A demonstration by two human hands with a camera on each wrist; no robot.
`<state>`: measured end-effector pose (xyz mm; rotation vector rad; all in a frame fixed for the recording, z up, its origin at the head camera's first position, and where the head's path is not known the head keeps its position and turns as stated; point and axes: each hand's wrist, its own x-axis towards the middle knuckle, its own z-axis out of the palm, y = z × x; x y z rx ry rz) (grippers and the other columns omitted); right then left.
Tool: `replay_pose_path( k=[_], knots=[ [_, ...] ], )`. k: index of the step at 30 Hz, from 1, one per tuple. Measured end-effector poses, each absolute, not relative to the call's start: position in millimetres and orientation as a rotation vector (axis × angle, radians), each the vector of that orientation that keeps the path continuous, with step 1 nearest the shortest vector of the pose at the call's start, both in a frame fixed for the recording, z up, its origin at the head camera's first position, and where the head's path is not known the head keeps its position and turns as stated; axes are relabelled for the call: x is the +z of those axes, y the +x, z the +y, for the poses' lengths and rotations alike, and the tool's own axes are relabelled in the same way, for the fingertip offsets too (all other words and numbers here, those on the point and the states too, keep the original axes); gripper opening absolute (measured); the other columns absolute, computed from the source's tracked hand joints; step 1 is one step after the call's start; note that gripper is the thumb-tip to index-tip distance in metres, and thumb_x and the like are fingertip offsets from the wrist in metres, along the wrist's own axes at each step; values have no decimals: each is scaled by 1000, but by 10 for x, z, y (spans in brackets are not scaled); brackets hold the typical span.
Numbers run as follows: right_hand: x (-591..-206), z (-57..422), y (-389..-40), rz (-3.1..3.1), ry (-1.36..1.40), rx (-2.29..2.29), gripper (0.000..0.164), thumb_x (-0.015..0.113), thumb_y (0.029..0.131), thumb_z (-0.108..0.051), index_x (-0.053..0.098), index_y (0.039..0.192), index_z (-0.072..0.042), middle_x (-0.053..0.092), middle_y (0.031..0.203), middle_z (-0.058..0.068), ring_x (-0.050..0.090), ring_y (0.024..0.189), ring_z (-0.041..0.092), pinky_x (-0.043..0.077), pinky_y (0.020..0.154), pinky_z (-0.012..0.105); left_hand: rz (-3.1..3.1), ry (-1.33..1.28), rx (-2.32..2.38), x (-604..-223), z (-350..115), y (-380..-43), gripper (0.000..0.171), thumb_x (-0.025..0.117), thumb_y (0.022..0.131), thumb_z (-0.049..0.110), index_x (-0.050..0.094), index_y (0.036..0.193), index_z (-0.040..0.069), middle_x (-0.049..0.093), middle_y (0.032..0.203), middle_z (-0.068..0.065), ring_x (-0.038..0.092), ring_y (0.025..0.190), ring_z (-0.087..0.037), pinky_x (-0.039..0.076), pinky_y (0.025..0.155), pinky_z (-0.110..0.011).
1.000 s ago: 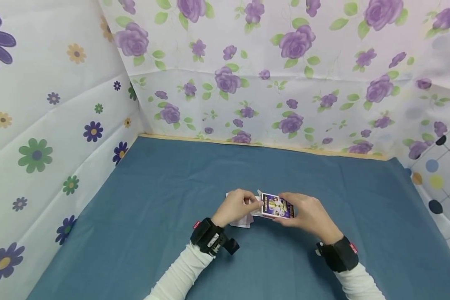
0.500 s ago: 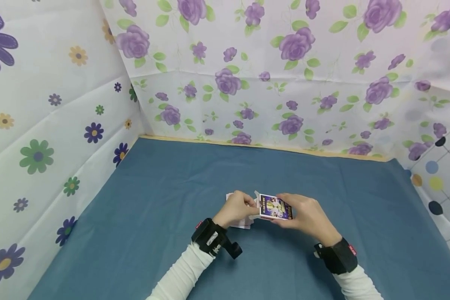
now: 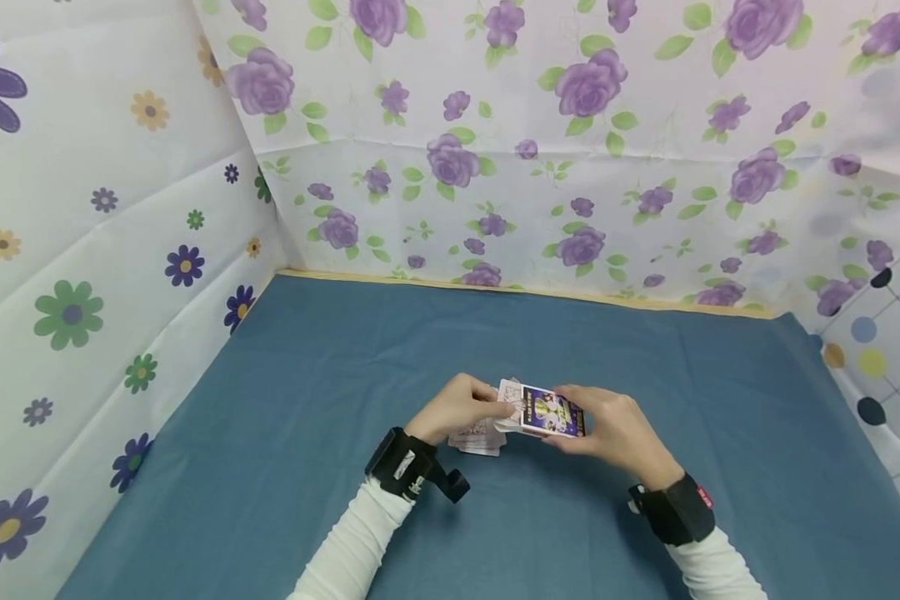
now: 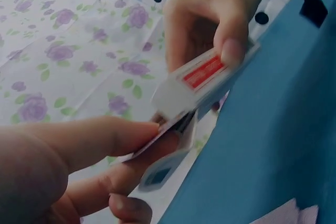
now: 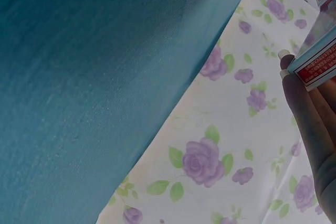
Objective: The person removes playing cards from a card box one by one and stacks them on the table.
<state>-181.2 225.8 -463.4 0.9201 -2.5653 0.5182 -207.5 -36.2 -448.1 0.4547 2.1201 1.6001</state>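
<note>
My right hand [image 3: 618,429] grips a small card box [image 3: 553,412] with a dark purple front and a gold trophy picture, its mouth facing left. At that mouth, my left hand [image 3: 457,408] pinches a playing card [image 3: 511,392] between thumb and fingers; the card is partly out of the box. In the left wrist view the white box [image 4: 173,95] shows a red panel and an open flap [image 4: 164,170]. Below the left hand, several pale cards [image 3: 482,438] lie in a loose pile on the cloth. How many cards are pinched is hard to tell.
A blue cloth [image 3: 330,358] covers the table. Behind stands a curtain [image 3: 525,208] with purple roses, and another flowered sheet [image 3: 120,250] hangs at the left. Black wrist straps with cameras are on both wrists.
My left hand has drawn back slightly left and up from the box mouth, and a card now shows sticking out there. More of the pile below is visible. The right hand has barely moved.
</note>
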Motion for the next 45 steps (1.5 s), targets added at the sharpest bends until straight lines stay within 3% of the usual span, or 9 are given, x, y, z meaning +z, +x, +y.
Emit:
replay_pose_path(
  k=[5,11,15,21,28,33,36,40,45],
  knots=[
    [-4632,2275,-1827,-2565,917,517,63,86,69,-41,67,118,-7,72,104,8,69,83,15,52,64,30,2123,516,1577,-4446,-447,-2110,39,67,92,23,51,69,-5,29,55,4,27,50,-12,27,54,-26],
    [-4623,2293,-1826,-2584,892,511,63,87,68,-41,67,118,-8,73,106,8,69,86,15,53,67,31,2096,451,1613,-4421,-549,-2153,23,60,96,16,52,77,4,45,67,-1,44,62,-14,37,61,-27],
    [-4636,2301,-1817,-2592,888,516,64,87,68,-40,68,118,-7,72,107,8,70,88,18,54,68,33,1994,323,1738,-4414,-566,-2179,9,54,98,12,54,96,3,55,71,1,58,68,-14,50,68,-32],
    [-4637,2294,-1813,-2594,891,526,63,86,69,-40,67,119,-7,72,107,9,70,89,19,54,68,34,2027,187,1905,-4437,-567,-2207,26,55,98,13,57,119,-3,60,67,1,57,60,-11,52,73,-35],
    [-4643,2300,-1815,-2618,870,511,64,86,69,-41,67,119,-7,72,108,9,70,89,19,54,68,34,2232,34,2031,-4522,-629,-2253,26,65,93,15,69,117,3,72,98,-16,63,65,-10,54,80,-47],
    [-4663,2317,-1812,-2637,860,509,64,85,70,-42,67,120,-7,72,108,9,70,90,19,54,69,34,2335,67,1869,-4636,-723,-2303,26,58,97,9,68,121,5,68,113,-17,60,76,-12,51,79,-42],
    [-4672,2331,-1813,-2640,854,506,64,85,69,-43,67,120,-8,72,108,8,70,89,17,54,69,33,2348,97,1782,-4705,-763,-2319,28,56,97,7,65,124,4,66,120,-18,63,91,-20,50,82,-39],
    [-4686,2345,-1818,-2632,853,507,64,86,69,-42,68,119,-8,72,107,8,69,88,17,54,68,33,2390,55,1741,-4802,-758,-2328,33,63,93,8,62,126,1,67,112,-21,65,99,-31,52,85,-39],
    [-4699,2355,-1819,-2636,850,510,64,85,69,-43,68,119,-7,73,107,8,69,87,16,54,68,33,2515,-74,1676,-4870,-694,-2320,38,73,86,14,63,121,2,69,95,-20,67,81,-26,51,71,-35]
  ],
)
